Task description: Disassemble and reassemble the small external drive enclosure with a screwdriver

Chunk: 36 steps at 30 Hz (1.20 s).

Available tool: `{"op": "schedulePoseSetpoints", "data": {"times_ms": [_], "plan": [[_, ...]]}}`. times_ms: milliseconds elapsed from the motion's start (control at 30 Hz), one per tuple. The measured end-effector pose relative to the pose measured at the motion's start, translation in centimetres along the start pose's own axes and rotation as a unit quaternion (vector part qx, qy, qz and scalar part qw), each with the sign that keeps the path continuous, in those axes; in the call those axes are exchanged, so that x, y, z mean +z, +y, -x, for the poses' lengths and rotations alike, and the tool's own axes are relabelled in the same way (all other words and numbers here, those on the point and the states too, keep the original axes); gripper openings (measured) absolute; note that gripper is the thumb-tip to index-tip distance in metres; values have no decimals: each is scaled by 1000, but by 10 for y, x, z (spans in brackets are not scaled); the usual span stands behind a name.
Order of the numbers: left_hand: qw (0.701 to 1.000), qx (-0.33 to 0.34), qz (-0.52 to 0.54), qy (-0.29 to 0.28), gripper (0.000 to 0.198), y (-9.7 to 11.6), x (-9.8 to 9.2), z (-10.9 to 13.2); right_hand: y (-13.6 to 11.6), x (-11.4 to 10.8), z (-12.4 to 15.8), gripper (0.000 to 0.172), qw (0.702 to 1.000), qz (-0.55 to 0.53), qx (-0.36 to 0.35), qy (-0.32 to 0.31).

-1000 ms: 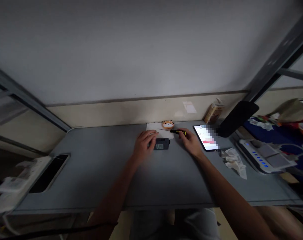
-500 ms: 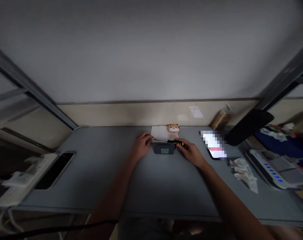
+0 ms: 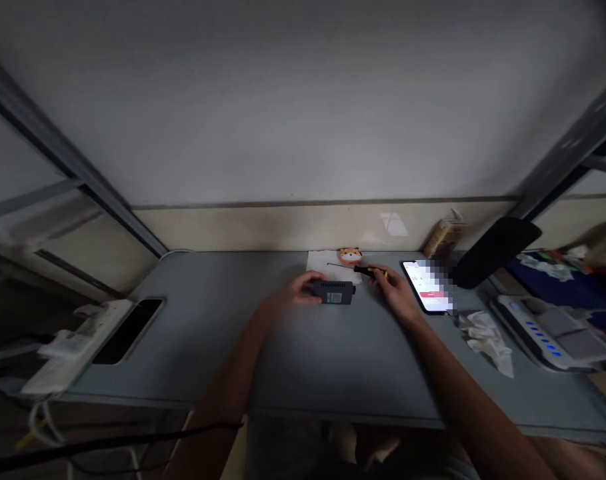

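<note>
My left hand (image 3: 307, 288) grips the left end of a small dark box (image 3: 333, 292) that has a row of vent slots and a pale label on the side facing me. My right hand (image 3: 390, 287) is closed on the black-and-yellow handle of a screwdriver (image 3: 365, 270). The screwdriver's thin shaft points left, above a white sheet of paper (image 3: 317, 260) lying behind the box. An orange animal-face case (image 3: 350, 255) sits at the back of the paper, close to the screwdriver.
A lit phone (image 3: 423, 287) lies right of my right hand, with crumpled tissue (image 3: 485, 337) and a white-grey device with blue lights (image 3: 543, 337) beyond. A carton (image 3: 443, 235) and a black upright object (image 3: 500, 250) stand behind. At left are a dark phone (image 3: 127, 332) and a power strip (image 3: 77, 350).
My left hand has closed on the box's left end. My right hand has moved away from the box to the right, taking the screwdriver with it. The view has shifted slightly.
</note>
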State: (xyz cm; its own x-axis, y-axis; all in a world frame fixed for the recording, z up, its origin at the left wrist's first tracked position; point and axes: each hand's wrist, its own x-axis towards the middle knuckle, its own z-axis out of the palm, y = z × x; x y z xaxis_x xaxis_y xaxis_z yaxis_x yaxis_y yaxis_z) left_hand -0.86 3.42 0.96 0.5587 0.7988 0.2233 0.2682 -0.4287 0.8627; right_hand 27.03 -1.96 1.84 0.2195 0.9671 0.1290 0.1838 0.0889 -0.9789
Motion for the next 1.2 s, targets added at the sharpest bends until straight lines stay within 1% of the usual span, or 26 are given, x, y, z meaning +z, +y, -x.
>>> {"op": "schedulePoseSetpoints", "data": {"times_ms": [67,133,233,333,500,633,733,800,867,900,933,967,1000,1033,1133,1200], "plan": [[997,-35,60,-18,38,1,5,-1,-1,-3,-1,61,999,-33,29,25],[995,-52,81,-11,39,0,12,-3,-2,-5,-1,64,996,-69,46,45],[996,-52,72,1,38,-2,22,-6,-1,-7,-3,64,992,-101,48,66],[997,-50,52,22,34,-3,29,-7,0,-9,-5,59,991,-99,36,77],[997,-49,6,52,29,0,30,-5,0,-11,-7,56,990,-94,43,94],[997,-48,-20,55,25,2,29,-6,2,-17,-11,53,990,-80,36,109],[998,-47,-22,33,26,2,23,-4,2,-22,-13,52,990,-73,34,117],[998,-56,-23,-3,33,3,16,0,2,-25,-14,54,989,-72,42,122],[996,-57,-36,-66,58,7,9,7,2,-26,-14,55,987,-74,50,130],[994,-37,-46,-96,71,9,6,9,1,-26,-14,55,987,-75,51,134],[992,-9,-64,-112,84,12,5,12,1,-27,-14,54,986,-74,49,138],[989,18,-87,-115,91,15,4,13,1,-27,-14,52,987,-72,46,139],[987,35,-109,-109,92,19,5,14,1,-26,-14,51,987,-69,42,140],[986,43,-124,-101,88,22,6,14,0,-26,-14,50,987,-67,38,140],[988,34,-124,-89,71,29,10,11,0,-25,-14,47,986,-67,31,148],[989,26,-110,-92,65,30,9,10,0,-25,-14,45,985,-69,26,155]]}}
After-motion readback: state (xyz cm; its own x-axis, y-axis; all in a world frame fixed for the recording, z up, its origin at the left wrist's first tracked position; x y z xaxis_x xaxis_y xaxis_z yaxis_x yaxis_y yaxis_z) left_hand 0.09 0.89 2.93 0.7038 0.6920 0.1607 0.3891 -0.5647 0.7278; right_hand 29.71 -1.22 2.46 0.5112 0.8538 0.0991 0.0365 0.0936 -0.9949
